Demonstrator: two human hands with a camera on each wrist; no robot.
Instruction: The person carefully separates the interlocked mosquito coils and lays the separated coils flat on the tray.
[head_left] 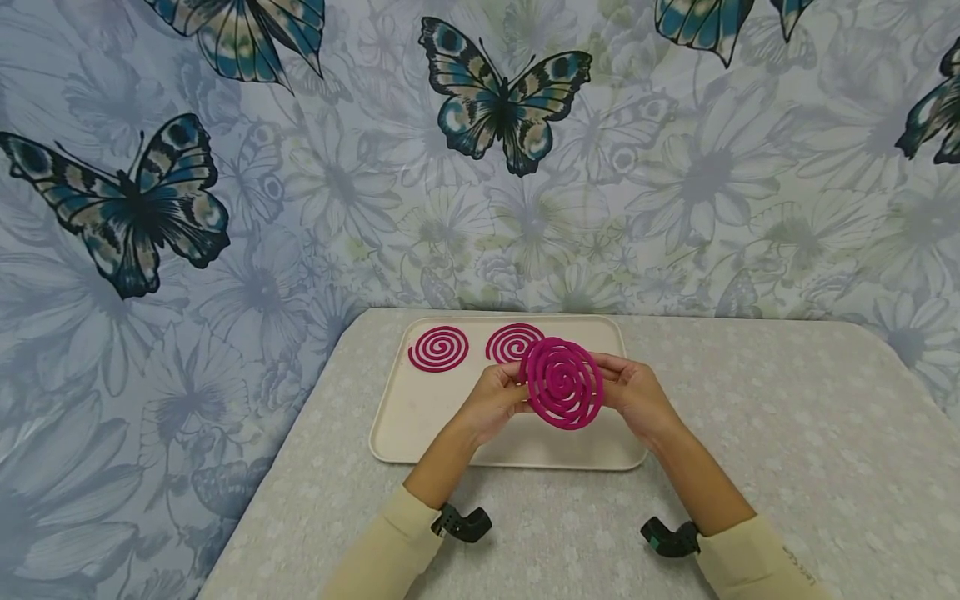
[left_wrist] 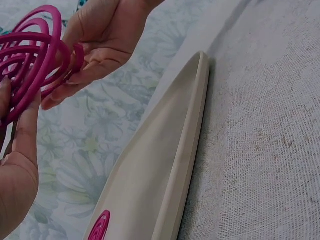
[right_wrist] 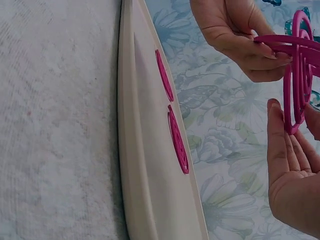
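Observation:
Both hands hold up magenta mosquito coils (head_left: 562,383) over the right part of a cream tray (head_left: 442,425). In the head view their spirals overlap, one behind the other. The right wrist view shows one coil (right_wrist: 287,102) on edge and another coil (right_wrist: 275,39) crossing it at an angle. My left hand (head_left: 491,404) pinches the coils at their left edge, and my right hand (head_left: 637,400) grips them from the right, fingers behind. A flat coil (head_left: 438,348) lies at the tray's back left. Beside it lies another coil (head_left: 513,343), partly hidden by the held ones.
The tray's raised rim (head_left: 510,466) runs in front, below the hands. A pale patterned cloth (head_left: 787,433) covers the table. Behind stands a wall covering with butterflies (head_left: 504,104) and flowers. Each wrist wears a black camera mount (head_left: 671,537).

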